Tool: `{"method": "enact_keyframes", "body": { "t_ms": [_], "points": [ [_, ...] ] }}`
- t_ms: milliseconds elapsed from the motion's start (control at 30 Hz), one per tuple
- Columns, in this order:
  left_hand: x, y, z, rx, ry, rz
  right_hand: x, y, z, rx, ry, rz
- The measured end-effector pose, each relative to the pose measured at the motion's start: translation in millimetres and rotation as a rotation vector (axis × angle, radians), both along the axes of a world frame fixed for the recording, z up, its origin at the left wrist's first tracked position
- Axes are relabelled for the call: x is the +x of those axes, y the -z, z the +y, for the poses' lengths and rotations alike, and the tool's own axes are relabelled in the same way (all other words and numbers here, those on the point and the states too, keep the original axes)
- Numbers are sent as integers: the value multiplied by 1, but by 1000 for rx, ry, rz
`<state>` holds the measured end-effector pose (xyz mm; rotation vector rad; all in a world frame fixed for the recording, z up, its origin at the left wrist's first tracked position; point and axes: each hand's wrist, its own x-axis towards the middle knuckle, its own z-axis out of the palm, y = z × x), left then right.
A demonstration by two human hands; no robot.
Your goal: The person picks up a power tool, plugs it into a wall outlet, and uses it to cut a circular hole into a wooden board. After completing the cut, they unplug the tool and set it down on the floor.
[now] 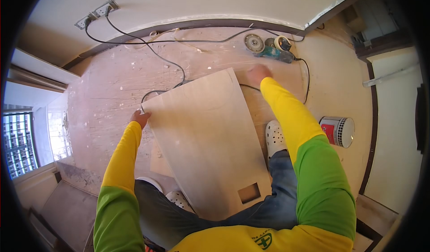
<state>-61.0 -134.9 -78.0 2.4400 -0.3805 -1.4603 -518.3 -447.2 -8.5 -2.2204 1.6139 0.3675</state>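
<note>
A pale wooden panel [201, 135] with a small rectangular cutout near its lower end lies tilted between my legs. At the panel's upper left corner, my left hand [141, 117] grips the edge with thumb and fingers. My right hand [259, 74] is just beyond the upper right corner, apart from the panel, its fingers curled and blurred; what it holds, if anything, cannot be made out. Past that hand, a teal angle grinder [275, 53] with a round disc rests on the floor beside a roll of tape [282, 43].
Black cables [179, 41] run over the dusty floor from a wall socket [106, 10]. A paint can [337, 131] lies at the right, near my white clog [275, 137]. A window [20, 142] is at the far left.
</note>
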Motion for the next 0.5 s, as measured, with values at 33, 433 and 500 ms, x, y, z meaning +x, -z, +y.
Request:
{"method": "enact_keyframes", "body": {
  "t_ms": [33, 433, 500],
  "points": [
    [8, 25, 6, -158, 202, -354, -10, -6, -12, -134, 242, -85],
    [-115, -30, -135, -461, 479, -602, -73, -3, -93, -283, 69, 169],
    [-120, -16, -166, -383, 495, -596, -75, 3, -101, -281, 63, 154]
  ]
}}
